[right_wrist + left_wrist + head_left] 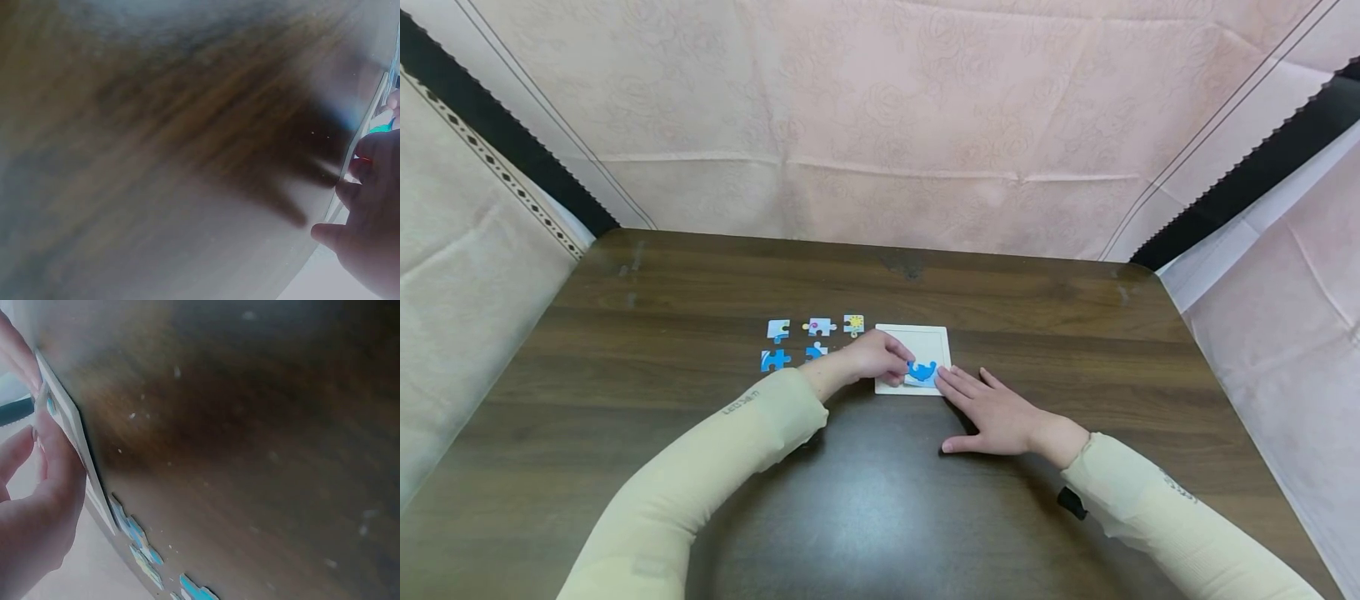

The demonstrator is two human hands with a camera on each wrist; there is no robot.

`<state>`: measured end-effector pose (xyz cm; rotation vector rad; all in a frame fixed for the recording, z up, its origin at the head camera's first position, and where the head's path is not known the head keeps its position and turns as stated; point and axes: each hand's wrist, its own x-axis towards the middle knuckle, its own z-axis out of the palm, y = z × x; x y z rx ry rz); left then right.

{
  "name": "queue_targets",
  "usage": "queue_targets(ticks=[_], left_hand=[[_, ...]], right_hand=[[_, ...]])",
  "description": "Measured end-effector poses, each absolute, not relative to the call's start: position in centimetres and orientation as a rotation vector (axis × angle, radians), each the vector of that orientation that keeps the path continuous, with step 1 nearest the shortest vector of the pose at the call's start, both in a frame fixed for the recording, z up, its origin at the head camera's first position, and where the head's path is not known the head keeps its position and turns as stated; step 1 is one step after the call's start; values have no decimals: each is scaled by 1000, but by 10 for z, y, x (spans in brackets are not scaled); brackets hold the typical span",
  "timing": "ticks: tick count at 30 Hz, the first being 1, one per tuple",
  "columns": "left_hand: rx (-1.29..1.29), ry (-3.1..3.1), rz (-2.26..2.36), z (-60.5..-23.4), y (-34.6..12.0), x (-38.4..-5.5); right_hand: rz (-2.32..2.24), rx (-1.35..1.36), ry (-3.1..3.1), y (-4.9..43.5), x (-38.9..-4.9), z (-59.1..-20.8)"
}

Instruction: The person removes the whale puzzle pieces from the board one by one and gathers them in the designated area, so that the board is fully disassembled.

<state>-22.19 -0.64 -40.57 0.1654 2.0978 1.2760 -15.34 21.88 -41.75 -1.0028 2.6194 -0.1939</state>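
A small white puzzle tray (913,335) lies flat on the table, with a blue and white jigsaw piece (922,372) at its lower right corner. My left hand (880,357) reaches over the tray's left half and pinches the piece's edge; in the left wrist view, the thin edge shows between the fingertips (55,434). From the right, my right hand (1000,414) spreads its fingers, their tips at the tray's right border beside the piece. In the right wrist view, the extended fingers (350,195) line the tray's edge.
Several loose jigsaw pieces (820,327) lie in two rows left of the tray, one partly hidden behind my left wrist. They include a yellow sun piece (853,323) and a blue piece (775,360). Pale cloth (880,108) hangs behind the brown wooden table (700,275).
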Motion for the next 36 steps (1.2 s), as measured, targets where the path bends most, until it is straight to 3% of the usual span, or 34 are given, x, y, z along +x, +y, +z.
queue_targets(ticks=[19, 36], left_hand=[[275, 2088, 1295, -398, -18, -219], [180, 2049, 1409, -396, -46, -219]], right_hand=[[-176, -1005, 2628, 219, -152, -416], [-183, -979, 2615, 219, -152, -415]])
